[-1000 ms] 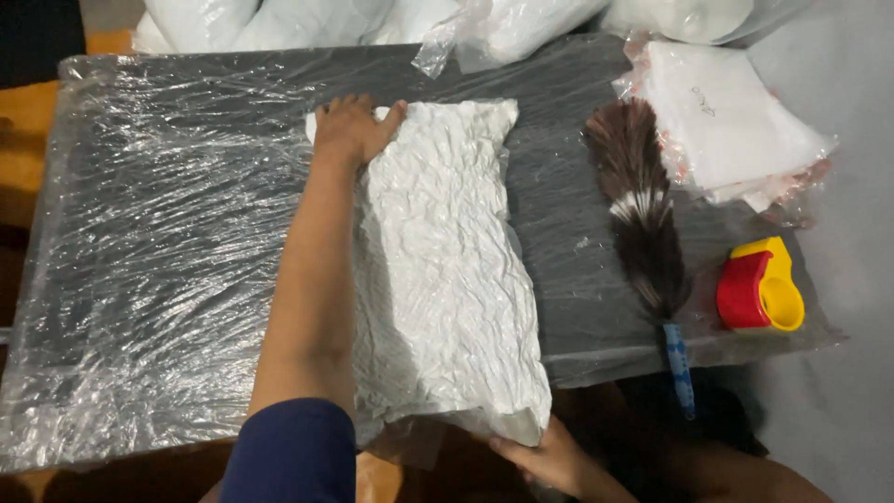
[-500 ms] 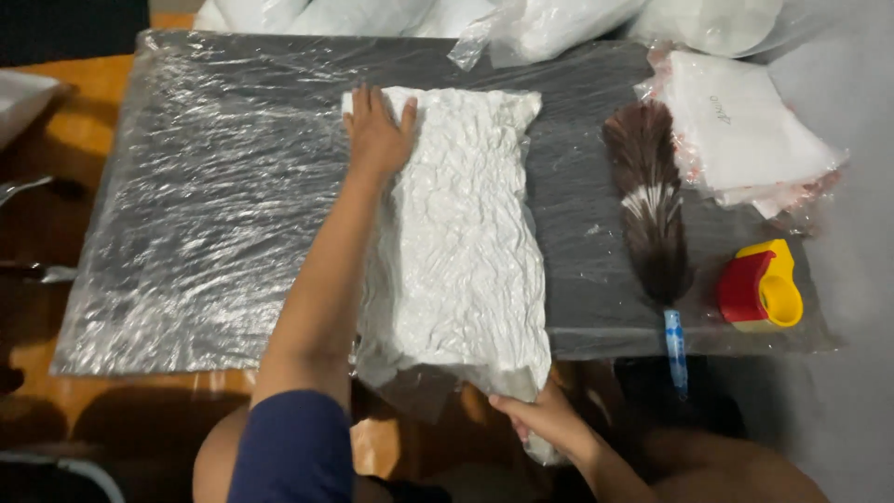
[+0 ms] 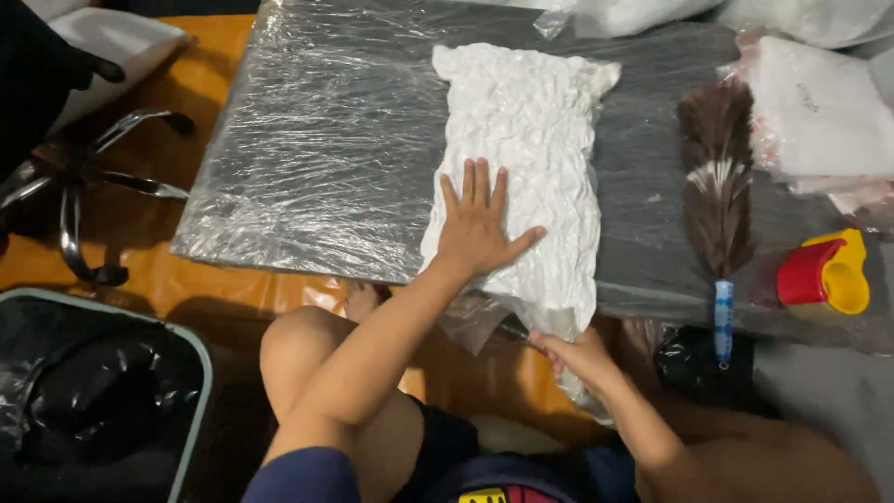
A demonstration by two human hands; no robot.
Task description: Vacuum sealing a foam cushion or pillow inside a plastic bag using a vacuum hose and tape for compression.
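1. Far left, on the orange floor, sits a black bin (image 3: 93,391) with a pale green rim, and above it the metal legs of a chair (image 3: 84,186).
2. A low grey table (image 3: 307,168), wrapped in clear plastic film, fills the middle.
3. The left hand (image 3: 480,228) lies flat, fingers spread and thumb out to the right, pressing on the near half of a white, wrinkled, vacuum-packed bundle (image 3: 526,140) that runs lengthwise down the table.
4. The bundle's near end hangs over the table edge, where the right hand (image 3: 577,354) pinches its loose plastic (how the fingers close I cannot tell exactly).
5. Right of the bundle lies a brown feather duster (image 3: 715,177) with a blue handle.
6. Further right stand a red and yellow cup (image 3: 824,275) and a bagged white stack (image 3: 819,112).
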